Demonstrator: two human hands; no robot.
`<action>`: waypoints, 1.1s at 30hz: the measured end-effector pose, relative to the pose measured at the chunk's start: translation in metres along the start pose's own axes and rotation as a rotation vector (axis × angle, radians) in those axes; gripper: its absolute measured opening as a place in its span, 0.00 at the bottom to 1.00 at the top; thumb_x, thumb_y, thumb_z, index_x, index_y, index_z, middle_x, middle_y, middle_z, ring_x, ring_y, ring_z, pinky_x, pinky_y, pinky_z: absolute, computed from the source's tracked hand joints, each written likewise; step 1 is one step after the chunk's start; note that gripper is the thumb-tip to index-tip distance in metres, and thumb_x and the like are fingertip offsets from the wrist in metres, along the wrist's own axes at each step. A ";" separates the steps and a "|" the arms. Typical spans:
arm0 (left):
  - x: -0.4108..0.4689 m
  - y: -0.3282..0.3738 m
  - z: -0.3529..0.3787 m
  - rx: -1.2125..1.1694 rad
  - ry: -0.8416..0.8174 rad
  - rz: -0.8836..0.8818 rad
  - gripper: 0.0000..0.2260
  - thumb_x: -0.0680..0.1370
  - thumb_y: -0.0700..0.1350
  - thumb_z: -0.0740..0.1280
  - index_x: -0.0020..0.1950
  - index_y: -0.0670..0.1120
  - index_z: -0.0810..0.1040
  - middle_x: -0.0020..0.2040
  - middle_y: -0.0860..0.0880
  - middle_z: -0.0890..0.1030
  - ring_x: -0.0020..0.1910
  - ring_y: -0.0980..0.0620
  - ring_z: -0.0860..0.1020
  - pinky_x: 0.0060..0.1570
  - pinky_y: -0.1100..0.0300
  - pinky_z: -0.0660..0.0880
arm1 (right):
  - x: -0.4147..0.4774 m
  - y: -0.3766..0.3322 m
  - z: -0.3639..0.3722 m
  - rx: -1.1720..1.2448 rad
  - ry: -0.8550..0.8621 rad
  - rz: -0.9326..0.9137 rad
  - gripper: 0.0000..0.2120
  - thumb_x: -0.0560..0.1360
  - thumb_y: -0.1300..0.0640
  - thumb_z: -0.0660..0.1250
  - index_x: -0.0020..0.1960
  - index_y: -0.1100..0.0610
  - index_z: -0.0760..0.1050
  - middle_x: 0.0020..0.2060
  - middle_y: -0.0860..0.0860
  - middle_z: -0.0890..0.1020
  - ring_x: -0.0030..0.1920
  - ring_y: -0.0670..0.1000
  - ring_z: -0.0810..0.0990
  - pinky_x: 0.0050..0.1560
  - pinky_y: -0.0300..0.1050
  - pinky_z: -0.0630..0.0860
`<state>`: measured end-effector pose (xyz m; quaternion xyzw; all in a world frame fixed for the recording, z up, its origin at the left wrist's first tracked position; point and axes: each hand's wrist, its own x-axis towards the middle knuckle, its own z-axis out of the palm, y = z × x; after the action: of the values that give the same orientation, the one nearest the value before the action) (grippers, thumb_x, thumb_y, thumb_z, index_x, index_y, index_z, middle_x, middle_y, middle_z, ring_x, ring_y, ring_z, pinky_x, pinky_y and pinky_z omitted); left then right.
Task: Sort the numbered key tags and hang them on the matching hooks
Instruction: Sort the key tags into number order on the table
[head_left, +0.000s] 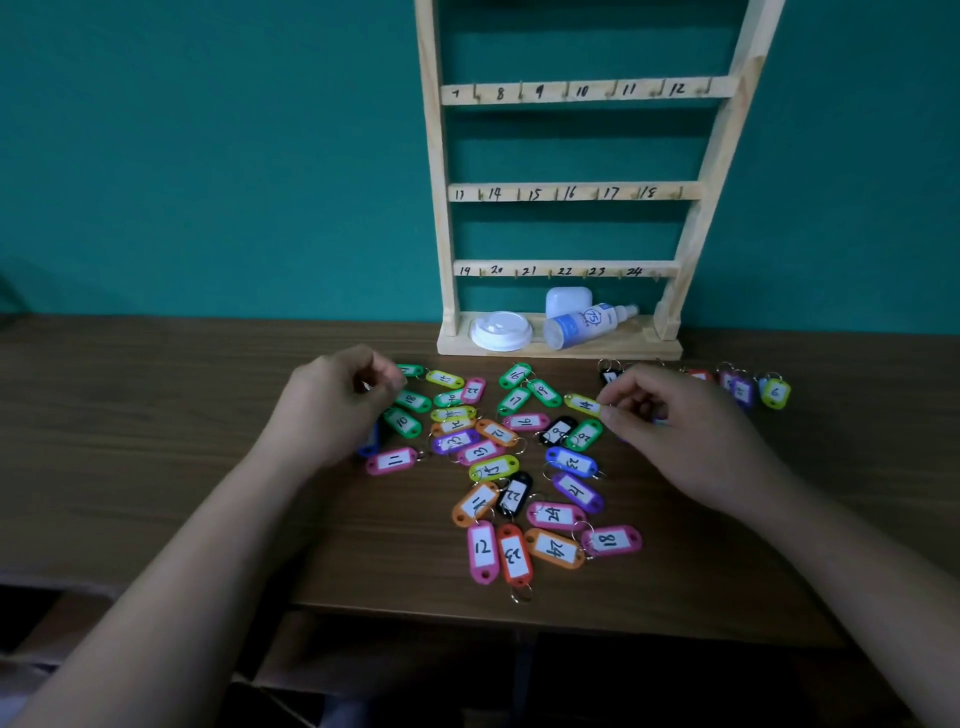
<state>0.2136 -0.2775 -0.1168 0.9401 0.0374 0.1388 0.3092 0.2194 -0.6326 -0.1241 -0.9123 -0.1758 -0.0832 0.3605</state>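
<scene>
Yellow plastic tag 14 (582, 404): pinched at its end by right hand (675, 426).
Left hand (332, 405): curled; contents cannot be told.
Wooden hook rack (440, 223): hook 14 bare; best carry the tag by its ring.

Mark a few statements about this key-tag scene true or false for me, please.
1. The pale wooden rack has no tags hanging on it in view. True.
2. The white spray bottle stands upright on the rack's base. False: it lies on its side there.
3. The pink plastic tag marked 12 lies beside an orange plastic tag at the pile's near edge. True.
4. The rack's lowest numbered rail reads 1 to 6. False: it reads 19 to 24.
5. The right hand reaches up to the rack. False: it is low over the brown wooden table, by the yellow tag marked 14.
</scene>
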 end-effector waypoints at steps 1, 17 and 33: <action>0.001 -0.003 0.000 0.014 -0.002 -0.007 0.03 0.81 0.51 0.72 0.47 0.58 0.83 0.47 0.63 0.83 0.50 0.62 0.79 0.47 0.60 0.73 | 0.000 -0.001 0.002 0.000 -0.003 -0.013 0.05 0.79 0.53 0.74 0.53 0.43 0.82 0.45 0.39 0.82 0.50 0.38 0.79 0.46 0.34 0.74; 0.010 -0.028 -0.018 -0.019 0.033 -0.194 0.05 0.81 0.52 0.70 0.47 0.57 0.84 0.47 0.58 0.85 0.47 0.60 0.81 0.39 0.64 0.73 | -0.002 -0.019 0.023 -0.031 -0.046 -0.151 0.06 0.80 0.54 0.73 0.53 0.43 0.82 0.47 0.36 0.81 0.55 0.37 0.78 0.51 0.30 0.71; 0.002 -0.021 -0.018 0.136 -0.135 -0.164 0.10 0.73 0.59 0.79 0.43 0.55 0.84 0.44 0.56 0.83 0.45 0.56 0.81 0.36 0.61 0.75 | -0.005 -0.025 0.025 -0.019 -0.048 -0.160 0.07 0.80 0.55 0.73 0.53 0.43 0.82 0.47 0.37 0.81 0.55 0.37 0.78 0.52 0.35 0.72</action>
<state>0.2109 -0.2497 -0.1152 0.9599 0.1026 0.0466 0.2567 0.2059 -0.5996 -0.1275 -0.9004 -0.2559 -0.0913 0.3397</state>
